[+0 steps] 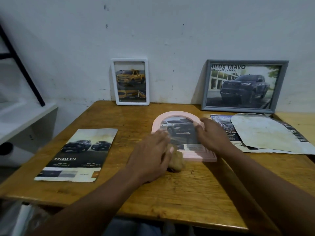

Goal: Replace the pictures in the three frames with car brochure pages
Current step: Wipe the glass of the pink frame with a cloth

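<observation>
The white frame (130, 60) at eleven o'clock holds a truck page (131, 79). The left hand (153, 150) and right hand (213, 133) lie flat on the central pink frame (177, 114), apparently filled too. The grey frame (205, 86) at one o'clock looks done.

The left hand (151, 155) hides 1 corner of the pink frame (177, 114). A tan object (176, 161) under it is blurred, unidentifiable.

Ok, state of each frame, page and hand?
White frame: leaning on wall, yellow pickup page inside.
Grey frame: leaning on wall, Hilux page inside.
Pink arched frame: flat on table, car page showing.
Double Cab page: loose, flat.
Left hand: rests on pink arched frame.
Right hand: likewise.
</observation>
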A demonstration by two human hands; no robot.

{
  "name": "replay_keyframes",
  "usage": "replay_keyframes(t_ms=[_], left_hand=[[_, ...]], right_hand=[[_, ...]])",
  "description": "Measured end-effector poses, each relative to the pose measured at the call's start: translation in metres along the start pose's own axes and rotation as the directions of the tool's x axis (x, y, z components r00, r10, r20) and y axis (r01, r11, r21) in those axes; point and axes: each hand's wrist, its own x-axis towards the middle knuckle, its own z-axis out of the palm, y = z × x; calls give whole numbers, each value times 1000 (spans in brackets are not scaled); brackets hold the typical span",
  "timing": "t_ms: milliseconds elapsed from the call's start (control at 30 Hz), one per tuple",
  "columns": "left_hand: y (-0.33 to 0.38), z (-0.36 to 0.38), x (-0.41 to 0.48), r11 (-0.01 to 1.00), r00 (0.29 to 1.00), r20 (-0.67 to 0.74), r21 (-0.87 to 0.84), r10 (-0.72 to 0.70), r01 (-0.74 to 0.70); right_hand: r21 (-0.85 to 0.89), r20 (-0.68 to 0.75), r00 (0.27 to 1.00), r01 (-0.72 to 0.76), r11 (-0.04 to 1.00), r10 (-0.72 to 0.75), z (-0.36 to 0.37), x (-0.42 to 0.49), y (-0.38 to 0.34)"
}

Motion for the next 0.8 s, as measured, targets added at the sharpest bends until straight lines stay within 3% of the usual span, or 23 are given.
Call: replay_keyframes(t_ms=[167,400,567,700,800], left_hand=[[-1,4,-10,991,981,152,84,-119,107],[8,8,-7,951,948,160,189,-275,244],[3,3,0,944,933,156,113,-325,310],[14,-14,-5,968,969,0,50,-247,246],[37,-10,-20,991,980,168,99,-105,89]], right_hand=[[-134,151,985,101,986,-81,27,0,0],[-149,161,979,147,978,-123,27,-2,2],[-158,143,980,163,974,-140,29,-2,4],[-166,142,980,165,972,-142,30,-2,3],[-162,140,981,158,974,-135,28,-3,1]])
